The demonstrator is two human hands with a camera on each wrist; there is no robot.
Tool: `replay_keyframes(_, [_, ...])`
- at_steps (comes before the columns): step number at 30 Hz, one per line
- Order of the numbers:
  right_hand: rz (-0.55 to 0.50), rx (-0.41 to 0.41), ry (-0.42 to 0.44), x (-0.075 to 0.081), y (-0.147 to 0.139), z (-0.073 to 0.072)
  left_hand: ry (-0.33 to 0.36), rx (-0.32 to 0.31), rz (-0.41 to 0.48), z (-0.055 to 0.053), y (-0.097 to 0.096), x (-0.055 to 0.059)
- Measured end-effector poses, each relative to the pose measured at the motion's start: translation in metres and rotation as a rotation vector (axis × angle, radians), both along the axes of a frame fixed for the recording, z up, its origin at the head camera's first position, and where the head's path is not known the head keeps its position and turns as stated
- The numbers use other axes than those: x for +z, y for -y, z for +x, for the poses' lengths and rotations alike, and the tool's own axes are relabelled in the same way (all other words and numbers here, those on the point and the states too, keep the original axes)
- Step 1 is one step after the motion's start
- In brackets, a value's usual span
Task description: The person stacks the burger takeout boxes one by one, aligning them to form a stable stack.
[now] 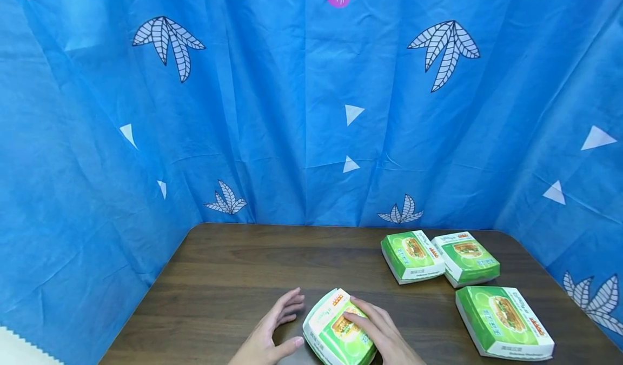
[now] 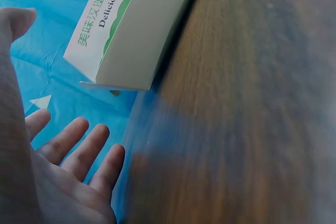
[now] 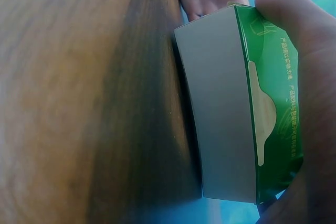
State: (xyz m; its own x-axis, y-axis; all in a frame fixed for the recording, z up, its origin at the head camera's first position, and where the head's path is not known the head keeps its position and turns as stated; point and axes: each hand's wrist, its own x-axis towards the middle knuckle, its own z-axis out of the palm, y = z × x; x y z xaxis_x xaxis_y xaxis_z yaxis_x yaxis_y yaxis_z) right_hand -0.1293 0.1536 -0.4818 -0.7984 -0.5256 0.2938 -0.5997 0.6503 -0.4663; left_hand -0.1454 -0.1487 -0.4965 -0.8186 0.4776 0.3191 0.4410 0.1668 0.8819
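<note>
In the head view, a green and white hamburger box (image 1: 340, 330) with a burger picture on its lid sits at the table's near middle. My right hand (image 1: 384, 332) grips its right side, thumb on the lid and fingers along the far edge. Its pale side wall (image 3: 220, 108) and green lid flap show in the right wrist view. To the left, my left hand (image 1: 270, 330) is held apart from the box, fingers spread and loosely bent, nothing in it. The left wrist view shows that palm (image 2: 73, 182) beside the box's printed end (image 2: 142, 30).
At the table's far right, two similar hamburger boxes (image 1: 413, 257) (image 1: 465, 258) stand touching or nearly so. Another hamburger box (image 1: 504, 322) lies nearer, at the right. A blue curtain (image 1: 306, 111) with leaf prints surrounds the dark wooden table (image 1: 219, 278) at the back and sides.
</note>
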Motion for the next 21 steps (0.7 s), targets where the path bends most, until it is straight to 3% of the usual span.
replay_keyframes(8, [-0.015, 0.019, -0.002, -0.001, -0.001, -0.002, 0.016, -0.002, -0.027, -0.003, -0.01, 0.002])
replay_keyframes(15, [-0.041, 0.113, -0.042, -0.003, -0.004, -0.008, 0.053, 0.004, -0.044, -0.003, -0.014, 0.003])
replay_keyframes(21, [-0.065, 0.159, 0.025, -0.002, -0.005, -0.012, 0.057, -0.025, -0.05, -0.006, -0.02, 0.002])
